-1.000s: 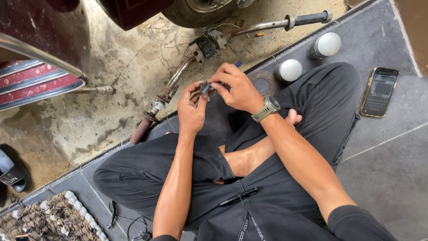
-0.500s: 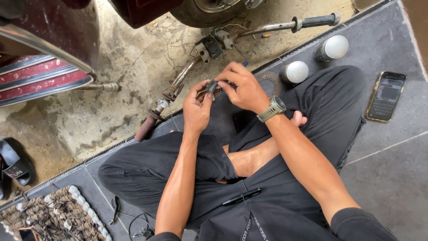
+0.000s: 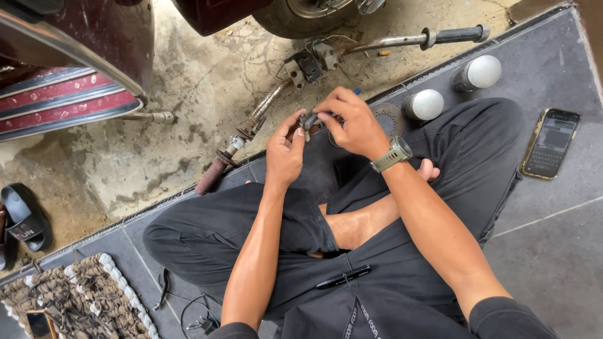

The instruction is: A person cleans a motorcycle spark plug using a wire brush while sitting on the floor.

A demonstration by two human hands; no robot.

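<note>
I sit cross-legged in dark trousers on grey tiles. My left hand (image 3: 286, 150) and my right hand (image 3: 352, 122) meet in front of my knees, both pinching a small dark metal part (image 3: 308, 119) between fingertips. A watch sits on my right wrist. Just beyond the hands a detached handlebar (image 3: 326, 59) lies on the concrete, with switch housings and wires in its middle, a black grip at the right end and a brownish grip (image 3: 210, 176) at the left end.
Two spray cans with white caps (image 3: 427, 103) (image 3: 480, 72) lie by my right knee. A phone (image 3: 551, 143) rests on the tiles at right. A black pen (image 3: 344, 277) lies on my lap. A maroon vehicle body (image 3: 69, 75), a sandal (image 3: 22, 216) and a woven mat (image 3: 81, 298) sit left.
Both hands stay together on the small part, fingers shifting slightly. The view has drifted, so everything sits a little lower and further right in frame.
</note>
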